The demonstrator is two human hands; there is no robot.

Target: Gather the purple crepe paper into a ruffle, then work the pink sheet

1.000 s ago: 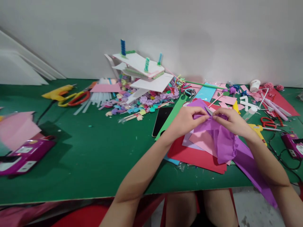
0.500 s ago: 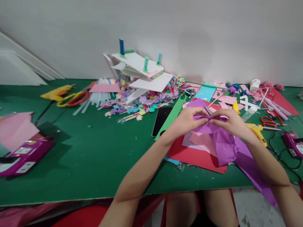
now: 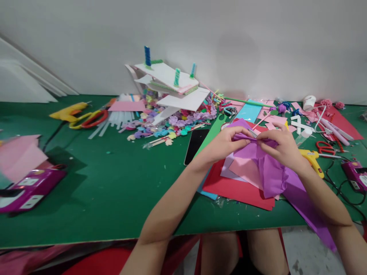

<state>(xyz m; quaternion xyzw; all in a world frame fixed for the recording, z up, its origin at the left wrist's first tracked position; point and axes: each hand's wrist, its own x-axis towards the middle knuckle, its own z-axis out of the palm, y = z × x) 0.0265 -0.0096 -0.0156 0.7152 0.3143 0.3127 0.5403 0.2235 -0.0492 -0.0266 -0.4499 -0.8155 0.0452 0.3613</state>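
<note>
A long strip of purple crepe paper (image 3: 272,177) runs between my hands and trails down to the right, past the table's front edge. My left hand (image 3: 228,143) pinches a gathered edge of it between thumb and fingers. Close beside, my right hand (image 3: 282,145) pinches the same edge, with some fingers raised. Folds of the paper hide part of the fingertips. Underneath lie a pink sheet (image 3: 246,172), a pale lilac sheet and red sheets (image 3: 213,183). A black phone (image 3: 196,146) rests left of my left hand.
A yellow glue gun (image 3: 311,158) and red-handled scissors (image 3: 325,148) lie to the right, near a purple box (image 3: 355,172) with cables. Foam boards (image 3: 183,99) top a heap of colourful flower pieces at the back. Another glue gun (image 3: 69,111) and a purple box (image 3: 31,191) stand left.
My right hand has shifted slightly right, its fingers lifting and spreading a little. My left hand has barely moved. Both still pinch the purple crepe paper.
</note>
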